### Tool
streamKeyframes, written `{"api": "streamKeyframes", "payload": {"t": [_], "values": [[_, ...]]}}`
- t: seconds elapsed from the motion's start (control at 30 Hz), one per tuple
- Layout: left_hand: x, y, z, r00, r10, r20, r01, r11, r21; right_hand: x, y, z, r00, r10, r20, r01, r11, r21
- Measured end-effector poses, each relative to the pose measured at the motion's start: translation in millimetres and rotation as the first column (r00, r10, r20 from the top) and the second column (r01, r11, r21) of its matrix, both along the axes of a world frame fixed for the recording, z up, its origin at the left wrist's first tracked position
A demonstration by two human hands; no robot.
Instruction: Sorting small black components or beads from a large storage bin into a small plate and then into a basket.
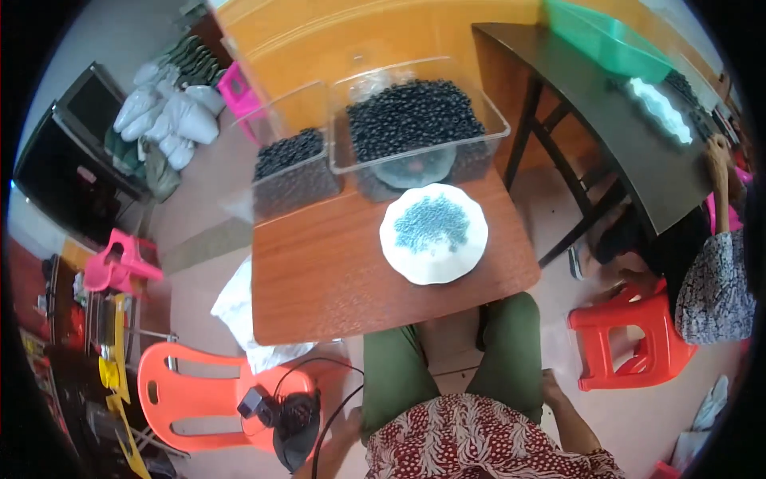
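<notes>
A white plate (415, 267) holding a small heap of blue-green beads (432, 223) sits on the small wooden table (335, 279) in front of me. Behind it stand two clear plastic boxes full of black beads, a larger one (415, 120) and a smaller one (294, 164). Both my hands are low, away from the table. My left hand (345, 425) hangs beside my left thigh, close to a black cable. My right hand (550, 389) rests against my right thigh. Their fingers are too small and too hidden to read.
An orange chair (191, 395) at my left carries a black device with cables (287, 415). A red stool (630, 343) stands at my right. Another person in a patterned sleeve (714, 287) sits at a dark table (630, 136) with a green tray (606, 40). White sacks (171, 120) and pink stools (120, 263) lie further left.
</notes>
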State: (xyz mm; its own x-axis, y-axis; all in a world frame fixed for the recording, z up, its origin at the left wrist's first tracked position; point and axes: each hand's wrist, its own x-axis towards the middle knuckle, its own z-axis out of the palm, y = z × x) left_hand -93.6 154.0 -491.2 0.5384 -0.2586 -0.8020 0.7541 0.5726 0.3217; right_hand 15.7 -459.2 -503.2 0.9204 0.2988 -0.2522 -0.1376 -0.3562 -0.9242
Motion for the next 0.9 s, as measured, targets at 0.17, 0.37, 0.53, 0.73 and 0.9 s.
{"api": "streamKeyframes", "payload": {"t": [0.17, 0.37, 0.53, 0.73, 0.9], "values": [[-22, 48, 95, 0.997, -0.083, 0.006, 0.072, 0.898, 0.435, 79, 28, 147, 0.858, -0.393, 0.331, 0.468, 0.864, -0.187], [100, 40, 281, 0.923, -0.35, 0.159, -0.041, 0.324, 0.945, 170, 149, 302, 0.596, -0.05, 0.801, 0.389, 0.891, -0.234], [212, -37, 372, 0.741, -0.549, 0.386, -0.343, 0.184, 0.921, 259, 219, 308, 0.442, 0.17, 0.881, 0.213, 0.934, -0.287], [324, -108, 394, 0.36, -0.785, 0.505, -0.587, 0.23, 0.776, 310, 270, 274, 0.262, 0.376, 0.889, 0.225, 0.872, -0.435], [406, -118, 407, 0.211, -0.878, 0.429, -0.78, 0.113, 0.615, 317, 279, 265, 0.226, 0.486, 0.844, 0.175, 0.832, -0.526]]}}
